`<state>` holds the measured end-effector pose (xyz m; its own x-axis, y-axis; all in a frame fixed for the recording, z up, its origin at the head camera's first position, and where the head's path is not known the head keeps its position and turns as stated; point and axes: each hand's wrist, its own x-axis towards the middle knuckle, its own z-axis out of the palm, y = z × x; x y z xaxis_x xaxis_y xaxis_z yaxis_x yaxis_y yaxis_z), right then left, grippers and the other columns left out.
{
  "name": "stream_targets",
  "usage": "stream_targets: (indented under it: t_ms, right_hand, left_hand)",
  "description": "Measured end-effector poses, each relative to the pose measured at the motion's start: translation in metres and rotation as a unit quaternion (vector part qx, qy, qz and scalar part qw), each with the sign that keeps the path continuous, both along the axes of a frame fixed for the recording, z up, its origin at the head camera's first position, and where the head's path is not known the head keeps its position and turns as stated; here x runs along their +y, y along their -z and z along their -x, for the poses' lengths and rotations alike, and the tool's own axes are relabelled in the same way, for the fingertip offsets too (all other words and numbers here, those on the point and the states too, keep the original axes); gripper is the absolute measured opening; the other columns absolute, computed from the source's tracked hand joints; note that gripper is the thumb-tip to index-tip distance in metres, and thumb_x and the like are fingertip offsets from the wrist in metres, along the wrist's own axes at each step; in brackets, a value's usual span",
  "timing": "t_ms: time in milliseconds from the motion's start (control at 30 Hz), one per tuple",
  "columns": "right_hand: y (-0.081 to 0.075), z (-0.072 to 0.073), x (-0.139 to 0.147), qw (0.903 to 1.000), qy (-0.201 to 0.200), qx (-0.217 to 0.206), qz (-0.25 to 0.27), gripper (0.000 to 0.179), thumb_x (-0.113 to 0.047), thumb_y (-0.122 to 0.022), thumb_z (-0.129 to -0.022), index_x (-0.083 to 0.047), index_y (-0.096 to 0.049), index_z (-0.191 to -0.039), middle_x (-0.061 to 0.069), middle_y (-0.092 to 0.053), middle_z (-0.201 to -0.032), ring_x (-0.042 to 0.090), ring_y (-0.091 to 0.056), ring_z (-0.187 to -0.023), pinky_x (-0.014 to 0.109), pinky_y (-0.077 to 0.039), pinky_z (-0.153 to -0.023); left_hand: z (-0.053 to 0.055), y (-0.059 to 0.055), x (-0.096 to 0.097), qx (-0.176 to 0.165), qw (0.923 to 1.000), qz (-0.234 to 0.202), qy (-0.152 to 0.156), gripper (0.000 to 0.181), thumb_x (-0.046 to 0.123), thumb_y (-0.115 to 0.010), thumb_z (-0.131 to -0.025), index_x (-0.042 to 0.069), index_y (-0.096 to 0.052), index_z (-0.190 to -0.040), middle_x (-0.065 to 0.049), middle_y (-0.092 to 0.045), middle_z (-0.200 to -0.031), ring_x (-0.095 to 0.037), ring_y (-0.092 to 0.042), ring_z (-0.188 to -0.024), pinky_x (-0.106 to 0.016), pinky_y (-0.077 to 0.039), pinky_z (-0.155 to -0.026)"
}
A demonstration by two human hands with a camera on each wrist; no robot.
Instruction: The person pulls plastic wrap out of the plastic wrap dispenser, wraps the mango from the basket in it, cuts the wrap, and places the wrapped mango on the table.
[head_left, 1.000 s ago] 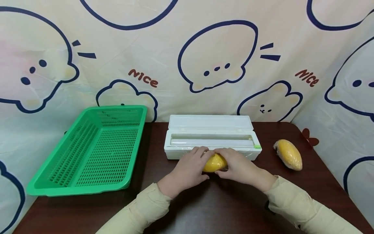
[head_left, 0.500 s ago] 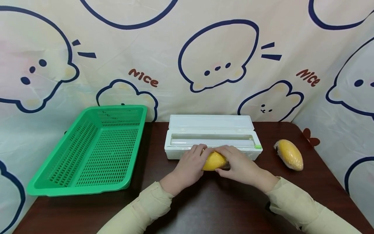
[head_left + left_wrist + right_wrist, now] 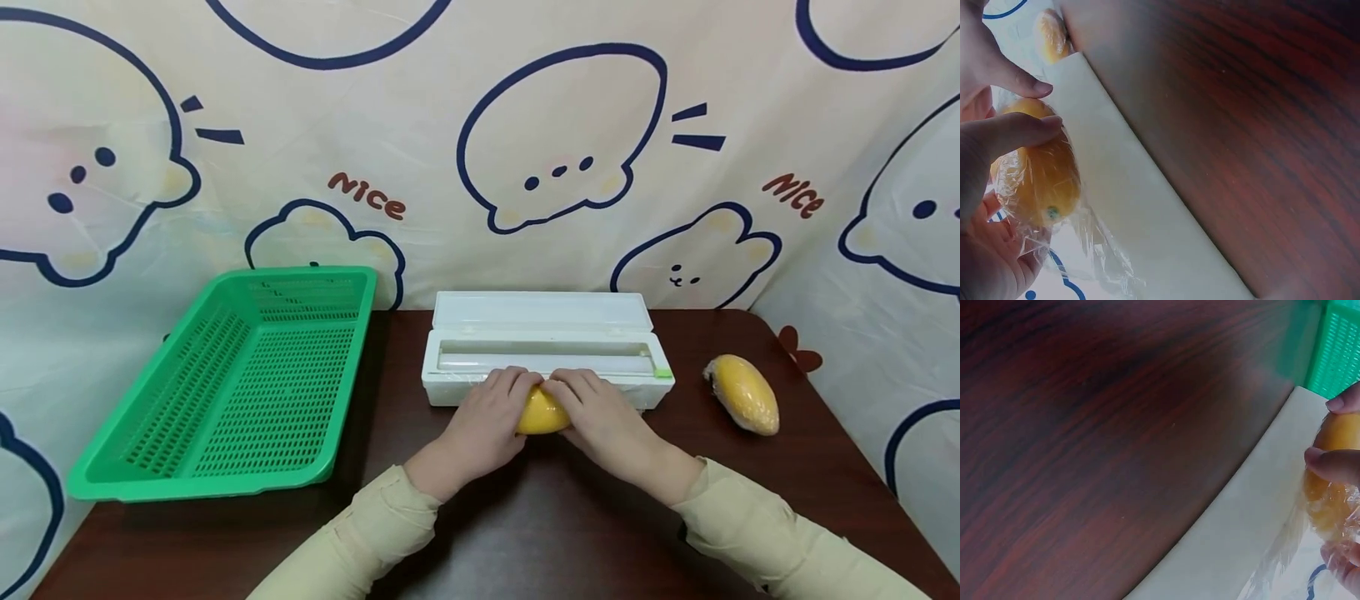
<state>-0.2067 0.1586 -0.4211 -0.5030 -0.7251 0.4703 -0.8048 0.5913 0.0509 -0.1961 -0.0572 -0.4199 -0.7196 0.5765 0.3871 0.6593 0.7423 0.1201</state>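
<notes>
Between my two hands is a yellow mango, held right in front of the white cling film box. Clear cling film wraps around it, loose and crinkled at its lower end in the left wrist view. My left hand grips its left side, thumb across the skin. From the right, my right hand holds it with curled fingers, and its thumb presses on the film-covered fruit. The box lid stands raised, showing the film roll inside.
A second mango, wrapped in film, lies at the table's right side. To the left stands a green plastic basket with perforated walls. Behind the dark wooden table hangs a cartoon-printed cloth.
My right hand has shifted over the mango, its fingers closing nearer the left hand's and covering more of the fruit's right end. The basket, box and second mango stay put.
</notes>
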Motion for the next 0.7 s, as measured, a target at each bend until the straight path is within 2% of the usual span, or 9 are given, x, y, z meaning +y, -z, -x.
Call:
stream_targets:
  t_ms: [200,333,533,700]
  right_hand:
    - [-0.003,-0.001,0.004,0.9994,0.015,-0.031,0.004,0.069,-0.004,-0.091,-0.072,0.002,-0.053,-0.129,0.016,-0.058,-0.123,0.032,-0.057,-0.113,0.043,-0.052,-0.097]
    - [-0.003,-0.001,0.006,0.9993,0.019,-0.032,0.002,0.066,-0.007,-0.089,-0.075,0.002,-0.053,-0.129,0.016,-0.058,-0.123,0.031,-0.057,-0.113,0.042,-0.052,-0.096]
    - [0.000,0.001,0.007,0.9993,0.019,-0.032,0.008,0.067,-0.009,-0.091,-0.075,0.003,-0.054,-0.129,0.017,-0.059,-0.123,0.032,-0.058,-0.113,0.044,-0.052,-0.096]
    - [0.002,0.003,0.006,0.9995,0.013,-0.022,0.017,0.067,-0.009,-0.093,-0.072,0.004,-0.056,-0.127,0.020,-0.057,-0.124,0.033,-0.061,-0.108,0.044,-0.055,-0.091]
  left_hand:
    - [-0.003,-0.003,-0.001,-0.017,0.9998,-0.003,-0.004,0.074,0.011,-0.093,-0.073,0.004,-0.051,-0.134,-0.013,-0.057,-0.127,-0.029,-0.058,-0.112,-0.041,-0.055,-0.088]
    - [-0.004,-0.003,-0.003,-0.020,0.9998,0.000,0.002,0.080,0.013,-0.095,-0.072,0.005,-0.050,-0.138,-0.014,-0.054,-0.129,-0.029,-0.058,-0.113,-0.042,-0.055,-0.089]
    - [-0.005,0.001,-0.008,0.011,0.9995,-0.023,0.021,0.076,-0.001,-0.090,-0.074,0.005,-0.053,-0.140,-0.015,-0.054,-0.127,-0.031,-0.059,-0.107,-0.039,-0.054,-0.091]
    - [-0.003,0.005,-0.010,0.025,0.9986,-0.038,0.027,0.072,-0.007,-0.087,-0.075,0.003,-0.054,-0.138,-0.016,-0.057,-0.123,-0.031,-0.060,-0.105,-0.038,-0.054,-0.092]
